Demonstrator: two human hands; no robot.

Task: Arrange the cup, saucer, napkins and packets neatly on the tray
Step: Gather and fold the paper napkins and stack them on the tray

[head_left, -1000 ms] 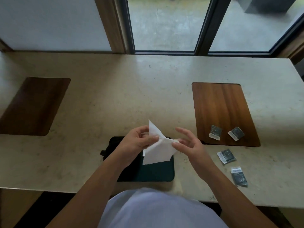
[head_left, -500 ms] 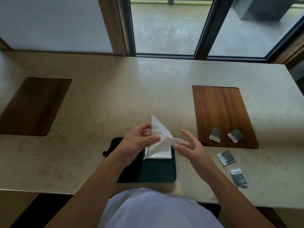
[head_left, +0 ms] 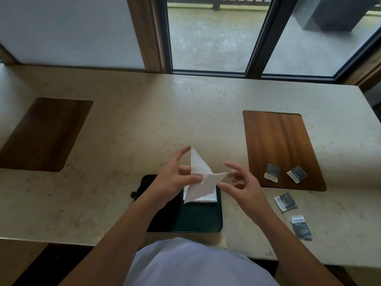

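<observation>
A small dark tray lies at the counter's near edge, partly hidden by my left forearm. A folded white napkin rests on its far right part. Above it my left hand pinches a second white napkin, folded into a pointed shape. My right hand hovers just right of that napkin with fingers spread, its fingertips near the napkin's right tip. Several grey packets lie to the right: two on a wooden mat, two on the stone. No cup or saucer is in view.
The beige stone counter runs wide, with a wooden mat at right and a darker one at left. Behind stand a wall and glass doors. A small black object pokes out at the tray's left edge.
The napkin's lower half has been folded up, leaving a second napkin visible on the tray. My right hand has let go of the napkin's tip and opened its fingers.
</observation>
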